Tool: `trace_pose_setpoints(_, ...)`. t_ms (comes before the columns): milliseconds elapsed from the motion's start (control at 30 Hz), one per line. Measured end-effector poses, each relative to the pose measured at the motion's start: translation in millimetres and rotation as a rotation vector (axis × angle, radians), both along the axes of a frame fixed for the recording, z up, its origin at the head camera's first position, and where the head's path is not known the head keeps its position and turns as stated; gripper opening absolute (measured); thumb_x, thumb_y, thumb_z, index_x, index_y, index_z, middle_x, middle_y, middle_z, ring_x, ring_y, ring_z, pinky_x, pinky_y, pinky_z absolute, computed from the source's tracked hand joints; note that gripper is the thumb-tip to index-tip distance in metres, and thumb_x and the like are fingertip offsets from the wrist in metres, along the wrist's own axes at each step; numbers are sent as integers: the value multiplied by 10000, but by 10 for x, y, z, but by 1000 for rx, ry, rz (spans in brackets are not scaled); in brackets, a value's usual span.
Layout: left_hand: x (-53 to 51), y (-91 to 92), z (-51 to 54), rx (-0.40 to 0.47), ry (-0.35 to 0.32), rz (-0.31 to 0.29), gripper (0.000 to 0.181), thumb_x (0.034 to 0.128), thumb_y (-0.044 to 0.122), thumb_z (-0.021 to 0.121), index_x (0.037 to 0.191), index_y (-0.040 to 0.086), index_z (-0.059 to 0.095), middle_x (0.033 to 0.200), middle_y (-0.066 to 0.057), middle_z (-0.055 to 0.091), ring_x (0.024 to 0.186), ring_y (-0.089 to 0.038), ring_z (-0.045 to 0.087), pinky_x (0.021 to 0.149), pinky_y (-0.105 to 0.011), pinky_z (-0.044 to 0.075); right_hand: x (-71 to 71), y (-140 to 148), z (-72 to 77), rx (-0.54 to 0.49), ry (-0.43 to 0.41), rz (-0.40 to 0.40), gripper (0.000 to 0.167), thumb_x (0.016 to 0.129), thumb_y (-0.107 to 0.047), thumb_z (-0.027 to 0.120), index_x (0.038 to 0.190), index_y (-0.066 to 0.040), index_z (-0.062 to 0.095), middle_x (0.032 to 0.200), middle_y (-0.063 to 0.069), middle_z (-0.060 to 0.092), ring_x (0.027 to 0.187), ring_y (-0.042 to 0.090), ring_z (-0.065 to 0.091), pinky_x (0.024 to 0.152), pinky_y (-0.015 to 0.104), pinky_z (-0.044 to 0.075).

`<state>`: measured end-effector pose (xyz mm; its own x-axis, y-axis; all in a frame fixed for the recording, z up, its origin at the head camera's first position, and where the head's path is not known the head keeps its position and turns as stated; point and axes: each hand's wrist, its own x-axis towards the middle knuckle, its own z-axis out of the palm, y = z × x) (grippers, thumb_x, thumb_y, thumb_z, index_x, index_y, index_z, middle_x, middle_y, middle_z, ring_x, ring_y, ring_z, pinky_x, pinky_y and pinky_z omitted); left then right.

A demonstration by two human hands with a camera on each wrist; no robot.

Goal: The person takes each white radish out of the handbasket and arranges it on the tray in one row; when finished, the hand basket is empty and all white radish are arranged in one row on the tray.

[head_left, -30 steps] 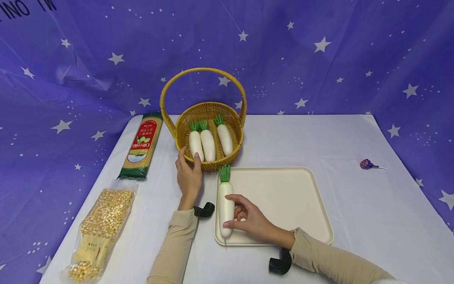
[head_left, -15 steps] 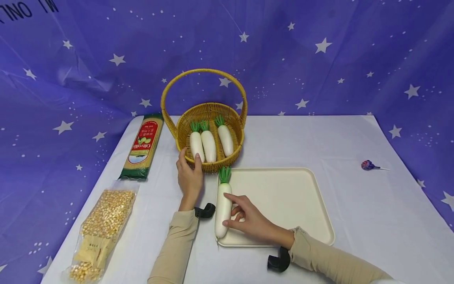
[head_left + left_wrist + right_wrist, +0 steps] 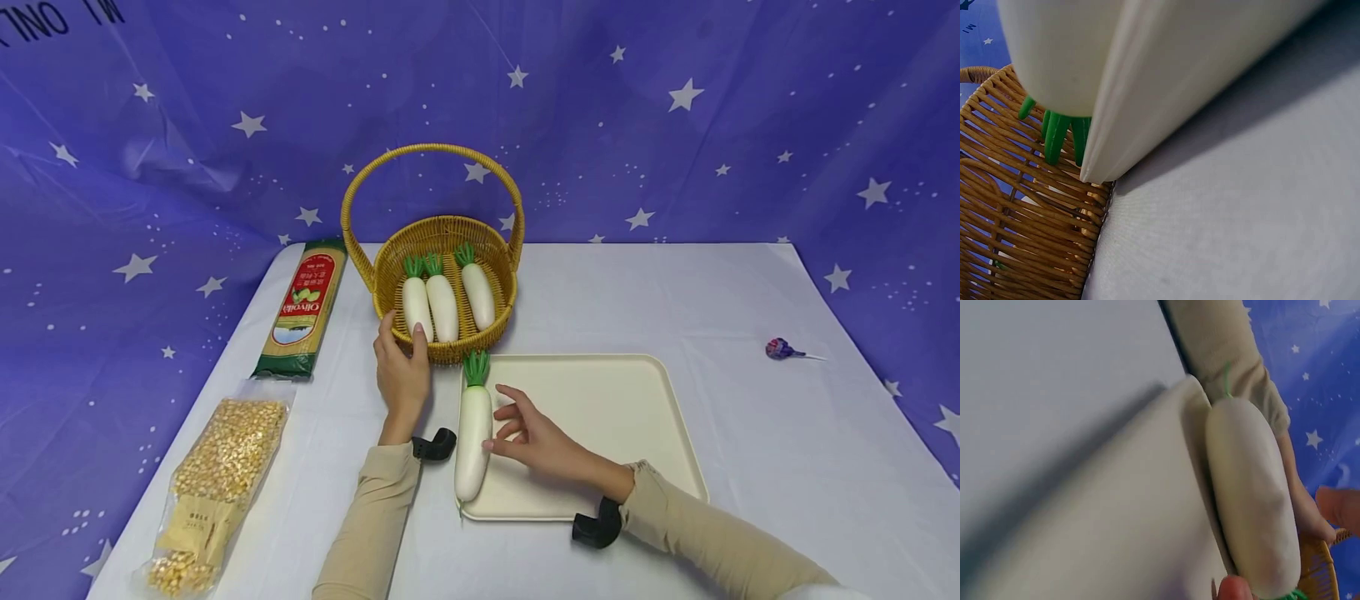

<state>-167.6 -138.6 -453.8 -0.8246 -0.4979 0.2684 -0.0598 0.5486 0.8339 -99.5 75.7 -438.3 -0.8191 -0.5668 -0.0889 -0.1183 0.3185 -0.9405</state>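
In the head view, a white radish [image 3: 473,442] with green leaves lies along the left edge of the cream tray [image 3: 581,433], its leaf end near the basket. My right hand [image 3: 543,442] is just right of it, index finger raised off it and thumb tip at its side. The right wrist view shows the radish [image 3: 1252,494] between spread fingertips. My left hand [image 3: 402,375] rests its fingers and thumb at the near rim of the wicker basket [image 3: 483,340]. Three more radishes, one at the right [image 3: 477,296], lie inside the basket.
At the left lie a pasta packet [image 3: 303,308] and, nearer, a bag of corn kernels [image 3: 221,467]. A wrapped lollipop [image 3: 780,348] is at the far right. The basket's tall handle [image 3: 431,147] arches above it, before a starry blue cloth [image 3: 585,125].
My right hand has loosened from the radish and moved slightly right. The radish's lower end has shifted a little left onto the tray edge. My left hand has stayed at the basket rim.
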Motion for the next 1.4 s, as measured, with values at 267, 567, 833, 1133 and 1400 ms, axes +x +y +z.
trace_pose_setpoints(267,0,-13,-13,1,0,8,554,890,541,397,1369,272,322,1301,-179,442,1024,-403,528,793,-520,411,-520,27,223,-307,-278,-111,442,906,-139,514,1295,42,407,902,44,649,749,96,602,709,279,499)
trace_pose_setpoints(567,-30,-6,-23,3,0,-4,563,890,548,389,1374,271,312,1316,-177,427,1026,-398,528,800,-510,414,-1353,-228,558,-734,-413,-245,521,938,-38,420,1420,-2,225,1370,206,402,1193,251,502,971,271,417)
trace_pose_setpoints(833,-29,3,-37,7,3,0,577,889,552,389,1378,257,313,1313,-167,433,1026,-392,529,810,-505,413,-1787,-486,663,-523,-328,-398,473,947,-132,433,1398,-50,315,1482,111,260,1353,238,289,1078,362,292)
trace_pose_setpoints(1133,-32,36,-55,-5,-11,9,564,888,562,379,1372,280,315,1292,-171,447,1003,-395,537,782,-505,417,-1863,-706,638,144,-105,-406,617,908,-266,516,1435,-123,228,1477,114,257,1365,277,241,1063,426,290)
trace_pose_setpoints(1400,-42,6,-45,-13,-3,15,569,889,559,381,1370,259,327,1296,-167,448,1003,-394,539,785,-509,419,-1864,-818,662,490,-90,-318,901,866,-257,588,1453,-119,-82,1478,285,75,1337,404,233,1001,470,363)
